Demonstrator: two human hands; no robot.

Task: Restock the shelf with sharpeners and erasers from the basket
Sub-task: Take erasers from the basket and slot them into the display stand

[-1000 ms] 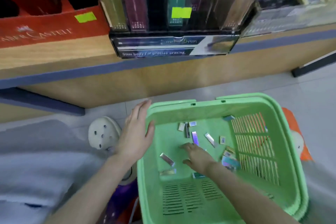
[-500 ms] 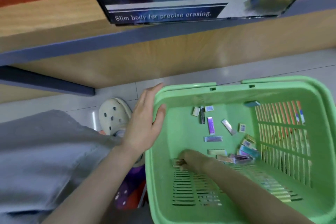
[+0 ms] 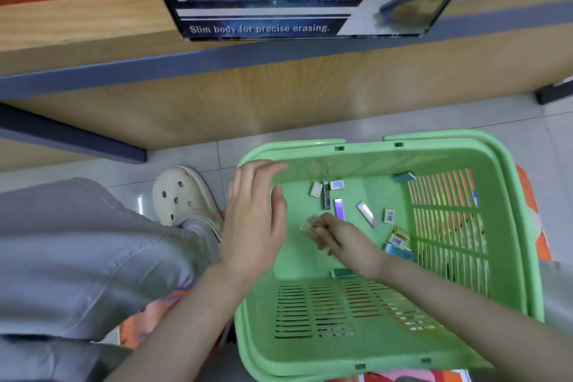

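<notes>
The wooden shelf [image 3: 93, 28] runs across the top of the view, well beyond and above both sets of fingers. The black eraser display box [image 3: 260, 28], printed "Slim body for precise erasing", stands on its edge.

The green basket [image 3: 310, 146] sits on the tiled floor below the shelf, and both hands are at it. A grey trouser leg [image 3: 77, 242] and a cream clog [image 3: 183, 195] lie to the outside of the left hand.

The left hand [image 3: 251, 223] steadies the basket as it did half a second ago. Its fingers [image 3: 263, 167] lie nearly straight over the left rim with the thumb inside, and it holds nothing.

The change is in the right hand [image 3: 347, 239]. Half a second ago it was low on the basket floor beside the slotted part. Now it has come up toward the middle, with its fingers [image 3: 325, 226] curled round a bundle of small packets [image 3: 310, 225]. The bundle is too blurred to tell sharpeners from erasers.

That looks like one handful gathered, so the next step is probably the lift to the shelf.

Stock remains in the basket:
- A purple packet [image 3: 339, 209] lies just beyond the right fingertips.
- A silver packet [image 3: 367, 214] lies just to the outer side of the purple one.
- A cluster of little boxes [image 3: 398, 239] sits near the slotted right wall.
</notes>
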